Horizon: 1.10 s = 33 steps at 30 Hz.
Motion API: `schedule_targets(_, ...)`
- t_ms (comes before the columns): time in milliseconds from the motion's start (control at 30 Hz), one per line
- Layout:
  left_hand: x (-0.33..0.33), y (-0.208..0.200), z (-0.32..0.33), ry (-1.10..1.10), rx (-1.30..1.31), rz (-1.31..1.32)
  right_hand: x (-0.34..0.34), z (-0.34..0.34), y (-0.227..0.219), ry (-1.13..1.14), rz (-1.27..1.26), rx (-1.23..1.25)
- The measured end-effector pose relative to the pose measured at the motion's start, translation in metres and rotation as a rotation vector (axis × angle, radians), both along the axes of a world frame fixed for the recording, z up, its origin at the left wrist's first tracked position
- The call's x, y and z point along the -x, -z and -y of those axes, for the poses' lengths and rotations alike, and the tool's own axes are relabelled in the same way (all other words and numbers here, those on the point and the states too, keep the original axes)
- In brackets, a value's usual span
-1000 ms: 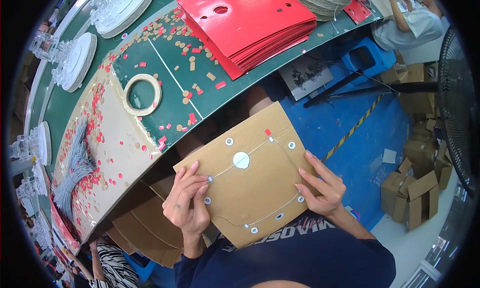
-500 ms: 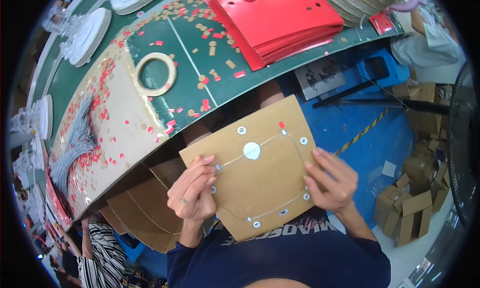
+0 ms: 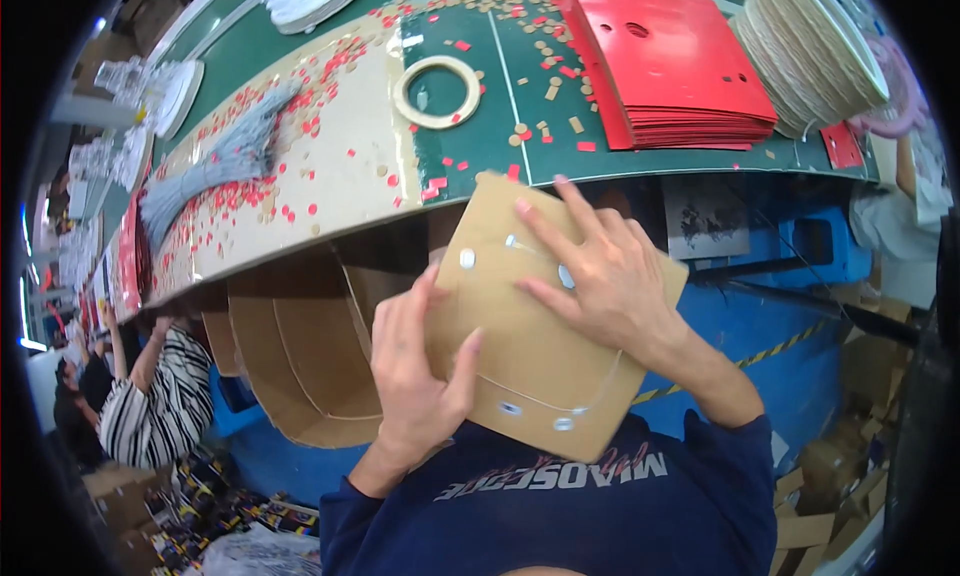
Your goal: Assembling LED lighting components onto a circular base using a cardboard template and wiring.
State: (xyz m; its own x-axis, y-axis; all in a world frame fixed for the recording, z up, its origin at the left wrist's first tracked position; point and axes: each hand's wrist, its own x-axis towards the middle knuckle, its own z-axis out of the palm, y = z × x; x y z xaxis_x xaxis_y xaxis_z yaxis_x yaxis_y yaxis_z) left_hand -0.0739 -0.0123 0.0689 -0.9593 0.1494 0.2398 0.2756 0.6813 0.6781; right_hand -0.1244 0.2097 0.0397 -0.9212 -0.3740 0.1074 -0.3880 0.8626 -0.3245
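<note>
A flat brown cardboard panel (image 3: 520, 341) is tilted in front of my torso, its far corner near the table edge. White eyelets (image 3: 510, 409) and a thin cord (image 3: 530, 392) show on its face; a pale round hole is partly covered by fingers. My left hand (image 3: 418, 361) grips the panel's left side, with its thumb over the face. My right hand (image 3: 610, 276) lies across the upper right part, fingers spread, fingertips near a small white cord end (image 3: 512, 242). Part of the cord is hidden under that hand.
On the green table (image 3: 465, 166) are a tape roll (image 3: 437, 92), a bundle of grey cords (image 3: 215, 166), scattered red and brown cutouts, stacked red sheets (image 3: 690, 56) and a large cord spool (image 3: 810, 56). An open carton (image 3: 300, 336) stands below. Another person in stripes (image 3: 160, 401) is at left.
The panel has turned clockwise. My right hand has moved from its right edge onto its upper face, and my left hand has shifted along the left side. The view has swung left.
</note>
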Motion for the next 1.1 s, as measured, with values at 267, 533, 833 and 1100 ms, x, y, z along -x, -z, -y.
schedule_targets(267, 0.012, 0.033, 0.002, 0.041, 0.090, -0.111, -0.048, -0.004, -0.038, 0.071, -0.219, -0.017)
schedule_targets(533, 0.005, 0.031, -0.004, 0.145, -0.011, -0.170, -0.020, 0.002, 0.005, -0.129, -0.097, 0.579)
schedule_targets(833, 0.034, 0.034, 0.014, 0.202, -0.144, -0.165, -0.017, -0.011, -0.004, -0.087, -0.030, 0.694)
schedule_targets(1100, 0.037, 0.026, -0.002, 0.170, -0.181, -0.073, -0.016, -0.017, -0.013, 0.087, 0.315, 0.795)
